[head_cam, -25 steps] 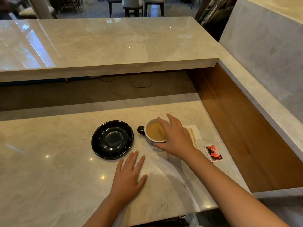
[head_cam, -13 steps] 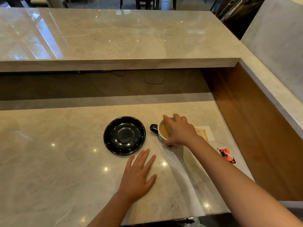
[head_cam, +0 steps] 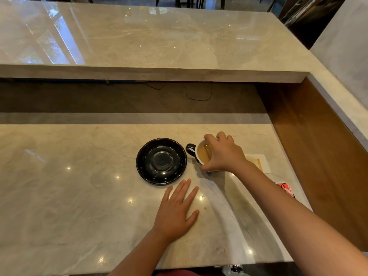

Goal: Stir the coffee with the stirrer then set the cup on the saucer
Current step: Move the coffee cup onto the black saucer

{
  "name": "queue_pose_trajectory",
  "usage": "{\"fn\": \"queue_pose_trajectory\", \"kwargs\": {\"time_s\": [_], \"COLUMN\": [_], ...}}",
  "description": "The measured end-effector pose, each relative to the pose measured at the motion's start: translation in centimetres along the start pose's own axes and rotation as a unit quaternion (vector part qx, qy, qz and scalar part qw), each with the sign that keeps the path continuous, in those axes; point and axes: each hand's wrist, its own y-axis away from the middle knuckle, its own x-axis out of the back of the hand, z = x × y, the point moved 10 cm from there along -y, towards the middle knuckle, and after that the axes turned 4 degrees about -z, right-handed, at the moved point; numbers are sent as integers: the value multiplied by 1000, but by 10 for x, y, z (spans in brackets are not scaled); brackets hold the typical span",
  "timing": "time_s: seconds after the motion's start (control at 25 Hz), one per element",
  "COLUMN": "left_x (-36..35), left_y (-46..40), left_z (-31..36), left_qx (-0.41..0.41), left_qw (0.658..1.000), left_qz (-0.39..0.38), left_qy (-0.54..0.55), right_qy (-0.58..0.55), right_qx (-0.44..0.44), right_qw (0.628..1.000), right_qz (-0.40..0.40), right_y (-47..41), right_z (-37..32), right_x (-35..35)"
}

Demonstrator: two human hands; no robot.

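Glossy beige marble counter (head_cam: 79, 196), ceiling lights reflecting off it; raised marble bar ledge (head_cam: 159, 40) behind, wood panel (head_cam: 310, 156) on right, chair legs up top. Cup (head_cam: 201, 156) of coffee just right of black saucer (head_cam: 161, 161), not on it. Right hand (head_cam: 223, 154) clamped over cup rim from above. Left hand (head_cam: 177, 212) flat on counter, fingers spread. Red packet (head_cam: 285, 189) by right arm, print too blurry to read. Stirrer (head_cam: 258, 163) on white napkin (head_cam: 264, 162).

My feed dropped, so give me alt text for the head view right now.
The right hand grips the coffee cup from above by its rim, beside the empty black saucer. The left hand lies flat on the marble counter.
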Motion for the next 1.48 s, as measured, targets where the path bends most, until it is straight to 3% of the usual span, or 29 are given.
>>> {"fn": "queue_pose_trajectory", "kwargs": {"time_s": [0.24, 0.6, 1.48], "left_x": [1, 10, 15], "left_y": [0, -1, 2], "left_z": [0, 4, 4], "left_qx": [-4, -17, -14], "left_qw": [1000, 999, 999], "left_qz": [6, 27, 31], "left_qy": [12, 3, 13], "right_qy": [-26, 5, 38], "right_qx": [78, 134, 166], "right_qw": [996, 991, 984], "right_qz": [24, -3, -57], "right_y": [-13, -28, -29], "right_z": [-62, -132, -149], "right_x": [20, -10, -25]}}
